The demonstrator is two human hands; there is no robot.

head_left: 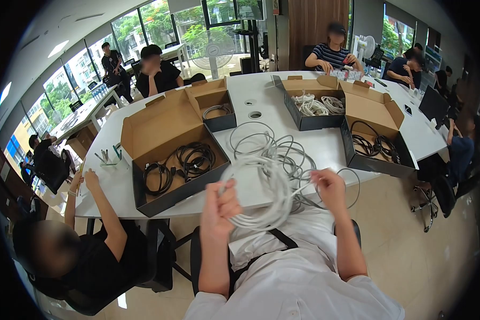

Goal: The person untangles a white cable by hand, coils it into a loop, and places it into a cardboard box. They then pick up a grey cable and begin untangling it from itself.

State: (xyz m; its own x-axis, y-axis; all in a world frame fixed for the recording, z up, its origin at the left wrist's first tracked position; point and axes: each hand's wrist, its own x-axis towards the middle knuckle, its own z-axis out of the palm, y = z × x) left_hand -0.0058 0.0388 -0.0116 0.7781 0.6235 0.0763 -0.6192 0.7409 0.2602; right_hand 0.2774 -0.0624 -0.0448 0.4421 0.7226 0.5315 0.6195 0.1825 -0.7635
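My left hand (218, 205) is closed around one side of a coiled white cable (281, 194), held up in front of my lap. The loops are slightly blurred. To the right, my right hand (329, 186) pinches the cable's free length, drawn out from the coil. Behind the coil, loose grey cable (256, 126) lies in tangled loops on the white table (176, 205), and some loops hang past its front edge. An open box of black cables (144, 205) stands left of the coil. Another open box with black cables (376, 166) is at the right.
A small box with a grey cable (218, 124) and a box of white cables (318, 124) stand farther back. A pen holder (110, 162) sits near a seated person (90, 245) at the left. Other people sit around the table; a phone (408, 110) lies at the right.
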